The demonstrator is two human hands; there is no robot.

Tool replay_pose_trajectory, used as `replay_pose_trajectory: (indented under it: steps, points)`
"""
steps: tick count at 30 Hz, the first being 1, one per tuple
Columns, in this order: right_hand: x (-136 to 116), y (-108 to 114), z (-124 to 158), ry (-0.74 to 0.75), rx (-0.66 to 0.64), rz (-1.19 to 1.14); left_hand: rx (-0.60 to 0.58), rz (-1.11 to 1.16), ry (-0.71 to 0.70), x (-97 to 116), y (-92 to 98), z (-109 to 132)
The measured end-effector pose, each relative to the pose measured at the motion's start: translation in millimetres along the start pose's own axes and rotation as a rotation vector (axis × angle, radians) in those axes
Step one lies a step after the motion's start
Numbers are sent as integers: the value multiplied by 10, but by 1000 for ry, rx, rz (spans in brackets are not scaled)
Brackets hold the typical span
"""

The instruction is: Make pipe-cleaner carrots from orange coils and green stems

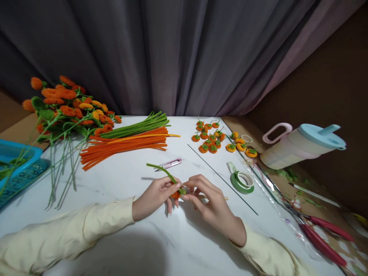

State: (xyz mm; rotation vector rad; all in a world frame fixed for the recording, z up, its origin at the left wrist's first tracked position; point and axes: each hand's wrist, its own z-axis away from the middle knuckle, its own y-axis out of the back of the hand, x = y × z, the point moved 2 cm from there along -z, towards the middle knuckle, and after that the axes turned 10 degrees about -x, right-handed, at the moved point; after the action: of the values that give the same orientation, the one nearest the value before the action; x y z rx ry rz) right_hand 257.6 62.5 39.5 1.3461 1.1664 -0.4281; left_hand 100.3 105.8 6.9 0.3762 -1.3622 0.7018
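Observation:
Near the middle of the white table [115, 234], my left hand [159, 194] pinches a small orange flower [175, 194] with a green top. From it a fuzzy green stem [162, 169] sticks out up and to the left. My right hand [211, 201] meets the flower from the right, its thumb and forefinger closed at the green part. A thin pale stick [226, 198] passes behind the fingers of my right hand; its other end is hidden. Pink thread snips [171, 163] lie just beyond my hands, and a dark green wire [222, 178] lies to the right.
Orange stems [123, 149] and green stems [138, 126] lie at the back, beside finished flowers [66, 96] and a blue basket [23, 180]. Small flower heads [212, 142], tape rolls [243, 182], a tumbler [299, 145] and red-handled pliers [322, 245] are on the right.

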Motion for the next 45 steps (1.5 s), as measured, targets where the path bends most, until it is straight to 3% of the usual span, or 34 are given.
replay_pose_trajectory:
  steps: [4,9,14,17,21,24,27,30,34,38,41,45]
  points:
    - [-67,7,5,156,41,94,-112,-10,24,-19,-24,27]
    - [4,52,-40,15,78,50,-205,62,22,-6,-52,50]
    - [129,304,-98,-76,-214,109,-189,165,7,29,5,54]
    - [160,377,-76,-74,-365,275,-119,33,-25,63,61,58]
    - [146,248,-15,-77,-479,485,-93,-107,-94,69,91,54]
    - [163,163,1,-63,-467,603,-87,-223,-229,51,95,51]
    - [232,182,-4,-87,-406,621,-60,-498,-396,54,105,57]
    - [287,247,-19,-89,-369,498,-36,-748,-484,59,123,61]
    - [265,351,-48,-106,-382,171,26,-885,-473,55,162,52]
    - [252,408,-26,-365,-616,-296,126,-929,-483,58,190,40]
    - [228,359,7,-459,-790,-660,178,-938,-495,40,202,37]
    - [178,164,12,-499,-727,-901,179,-965,-457,-24,197,52]
